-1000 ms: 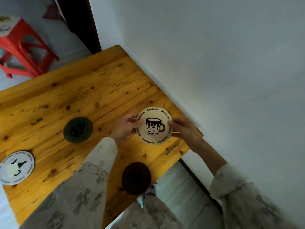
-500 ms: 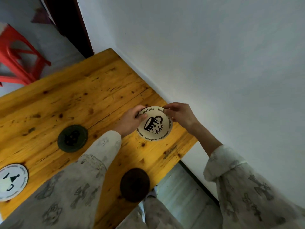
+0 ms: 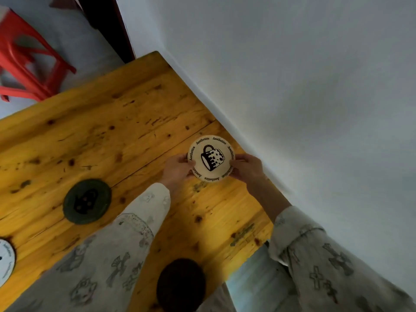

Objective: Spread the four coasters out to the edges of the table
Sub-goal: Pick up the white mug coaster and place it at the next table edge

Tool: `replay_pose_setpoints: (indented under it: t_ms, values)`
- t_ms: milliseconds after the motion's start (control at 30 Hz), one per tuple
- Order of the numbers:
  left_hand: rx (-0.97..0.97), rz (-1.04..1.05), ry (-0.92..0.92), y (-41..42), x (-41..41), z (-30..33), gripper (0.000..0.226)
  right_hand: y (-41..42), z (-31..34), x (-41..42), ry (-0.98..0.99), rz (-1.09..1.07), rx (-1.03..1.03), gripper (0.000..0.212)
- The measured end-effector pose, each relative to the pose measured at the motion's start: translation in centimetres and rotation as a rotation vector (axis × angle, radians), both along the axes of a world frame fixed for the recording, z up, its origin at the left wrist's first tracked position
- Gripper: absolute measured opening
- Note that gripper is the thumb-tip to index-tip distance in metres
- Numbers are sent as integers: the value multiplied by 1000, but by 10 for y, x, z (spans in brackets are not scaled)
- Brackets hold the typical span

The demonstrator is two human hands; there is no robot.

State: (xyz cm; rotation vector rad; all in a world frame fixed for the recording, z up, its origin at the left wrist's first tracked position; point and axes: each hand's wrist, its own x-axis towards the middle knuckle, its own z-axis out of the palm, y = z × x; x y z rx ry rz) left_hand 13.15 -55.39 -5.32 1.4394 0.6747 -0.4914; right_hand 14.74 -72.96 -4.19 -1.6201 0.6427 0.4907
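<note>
A cream round coaster with a spotted mug drawing (image 3: 211, 158) is near the wooden table's (image 3: 108, 136) wall-side edge. My left hand (image 3: 177, 170) grips its left rim and my right hand (image 3: 246, 166) grips its right rim. A dark green coaster (image 3: 87, 201) lies flat on the table to the left. A dark brown coaster (image 3: 181, 284) sits at the near edge. Only a slice of a white coaster (image 3: 5, 262) shows at the frame's left border.
A white wall (image 3: 292, 97) runs right along the table's right edge. A red plastic stool (image 3: 24, 64) stands on the floor beyond the far-left side. A dark door frame (image 3: 105, 25) is behind the table's far corner.
Both hands have carried the cream mug coaster farther along the wall-side edge, and it has turned so the mug drawing is rotated. The other coasters stay where they lay.
</note>
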Motion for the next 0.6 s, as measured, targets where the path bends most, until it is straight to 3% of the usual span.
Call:
replay_pose_setpoints:
  t_ms: [100,300,600]
  values:
    - [128,0,-18,-1,24,-28,41,2,-33,34,-15,29,-87,19]
    - [334,-18,-55,4,70,-75,42,13,-80,84,-35,65,-207,31]
    - [643,-216,-171,0,98,-104,64,20,-91,120,-109,161,-303,32]
